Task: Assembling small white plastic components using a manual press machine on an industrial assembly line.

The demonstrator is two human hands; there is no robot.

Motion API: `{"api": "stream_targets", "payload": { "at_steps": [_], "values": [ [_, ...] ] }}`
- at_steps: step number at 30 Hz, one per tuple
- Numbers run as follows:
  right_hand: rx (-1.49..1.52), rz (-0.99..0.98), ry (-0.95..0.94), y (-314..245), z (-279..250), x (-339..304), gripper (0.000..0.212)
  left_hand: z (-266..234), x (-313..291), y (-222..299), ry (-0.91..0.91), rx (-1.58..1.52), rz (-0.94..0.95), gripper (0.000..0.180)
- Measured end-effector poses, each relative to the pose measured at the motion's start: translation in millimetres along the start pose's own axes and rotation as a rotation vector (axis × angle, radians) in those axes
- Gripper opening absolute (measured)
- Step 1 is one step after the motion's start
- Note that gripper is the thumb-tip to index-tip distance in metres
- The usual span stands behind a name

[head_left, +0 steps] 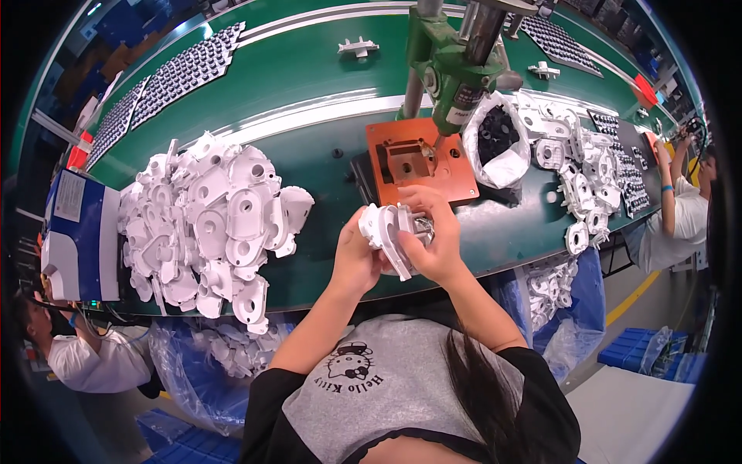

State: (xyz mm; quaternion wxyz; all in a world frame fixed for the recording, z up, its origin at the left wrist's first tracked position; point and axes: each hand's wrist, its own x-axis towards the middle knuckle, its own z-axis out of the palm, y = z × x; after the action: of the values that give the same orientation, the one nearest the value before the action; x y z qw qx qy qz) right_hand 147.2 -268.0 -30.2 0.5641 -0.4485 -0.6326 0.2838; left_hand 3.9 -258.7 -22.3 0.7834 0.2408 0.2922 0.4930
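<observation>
Close to the bench's front edge, a white moulded plastic part point(396, 241) is held between both my hands. My left hand point(357, 255) grips its left side with the fingers wrapped round it. My right hand point(434, 236) is closed on its right side, the thumb pressed against the part. A greyish piece shows near the right fingers, too small to make out. Just beyond my hands lies an orange fixture plate point(456, 179) with a recessed metal nest point(410, 161). Over it stands a green press point(456, 77), its ram pointing down beside the nest.
A large heap of white plastic parts point(212, 224) covers the bench's left, beside a blue-and-white machine point(81, 232). Right of the press stand a white bag of black pieces point(498, 143) and more white parts point(583, 178). A conveyor point(301, 69) runs behind. People work at both sides.
</observation>
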Motion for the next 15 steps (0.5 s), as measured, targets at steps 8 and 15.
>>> {"api": "stream_targets", "payload": {
  "at_steps": [8,15],
  "values": [
    [0.199,0.067,-0.134,-26,-10,12,0.053,-7,2,8,-0.065,0.106,0.019,0.024],
    [0.046,0.062,-0.223,-28,5,3,0.05,4,2,-1,0.045,0.128,0.103,0.023]
  ]
}}
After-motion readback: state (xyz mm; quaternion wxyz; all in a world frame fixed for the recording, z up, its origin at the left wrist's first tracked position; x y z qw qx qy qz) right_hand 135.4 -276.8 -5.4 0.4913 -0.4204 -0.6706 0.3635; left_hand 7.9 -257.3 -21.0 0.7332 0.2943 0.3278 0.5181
